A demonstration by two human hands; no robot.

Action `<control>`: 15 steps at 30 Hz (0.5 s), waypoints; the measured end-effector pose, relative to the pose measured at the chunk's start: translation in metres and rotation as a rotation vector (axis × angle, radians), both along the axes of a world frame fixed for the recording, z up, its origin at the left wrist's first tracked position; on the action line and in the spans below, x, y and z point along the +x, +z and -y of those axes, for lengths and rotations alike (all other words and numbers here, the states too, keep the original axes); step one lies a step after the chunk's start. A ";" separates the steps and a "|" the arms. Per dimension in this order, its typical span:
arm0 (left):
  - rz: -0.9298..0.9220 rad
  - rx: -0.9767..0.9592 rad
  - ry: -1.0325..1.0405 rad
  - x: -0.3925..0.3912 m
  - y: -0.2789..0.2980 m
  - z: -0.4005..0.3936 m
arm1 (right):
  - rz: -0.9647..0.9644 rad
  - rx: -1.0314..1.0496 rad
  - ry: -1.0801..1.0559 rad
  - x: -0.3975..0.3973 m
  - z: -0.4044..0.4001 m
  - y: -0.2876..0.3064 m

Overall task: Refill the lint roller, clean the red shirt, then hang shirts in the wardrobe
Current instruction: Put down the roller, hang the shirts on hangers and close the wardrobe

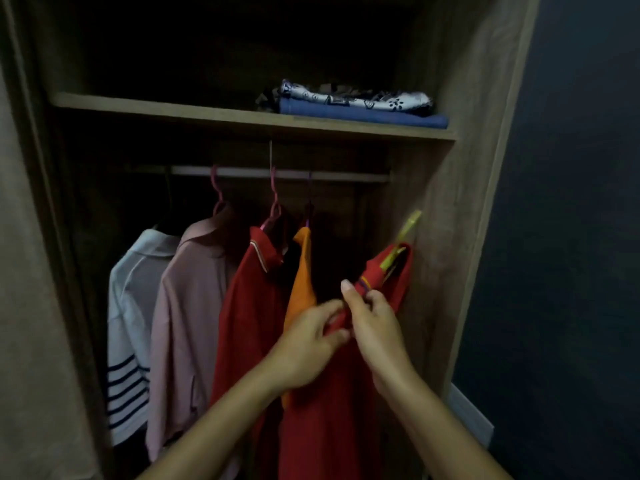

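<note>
Up close, both hands pinch the red shirt [346, 393] on its yellow-green hanger [403, 242], right of the wardrobe's rail [277, 173]: left hand [308, 344] on the placket, right hand [372, 320] at the collar. An orange shirt [303, 289], another red polo [249, 306], a pink shirt [187, 306] and a striped pale one [130, 323] crowd the left; folded fabrics [360, 103] lie on the wooden shelf [173, 110].

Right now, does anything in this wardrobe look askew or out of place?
Yes. The red shirt on the yellow-green plastic hanger is not on the pale wardrobe rail; its hook tilts right, below the rail. The left hand and right hand pinch its collar. The other shirts hang normally.
</note>
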State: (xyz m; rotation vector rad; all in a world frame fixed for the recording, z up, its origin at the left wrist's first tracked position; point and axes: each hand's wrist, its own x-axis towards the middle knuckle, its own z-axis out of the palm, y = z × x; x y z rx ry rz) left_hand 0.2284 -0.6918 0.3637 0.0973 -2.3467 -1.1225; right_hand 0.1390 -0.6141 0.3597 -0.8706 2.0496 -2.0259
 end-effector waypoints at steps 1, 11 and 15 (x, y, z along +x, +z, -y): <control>0.084 0.083 -0.153 -0.003 0.001 -0.002 | -0.002 -0.010 -0.050 -0.011 -0.001 -0.001; -0.248 -0.157 0.551 -0.085 0.025 0.059 | -0.136 0.257 -0.110 -0.111 0.016 -0.007; -0.053 -0.171 0.578 -0.131 0.026 0.085 | -0.217 0.305 -0.099 -0.145 0.046 0.029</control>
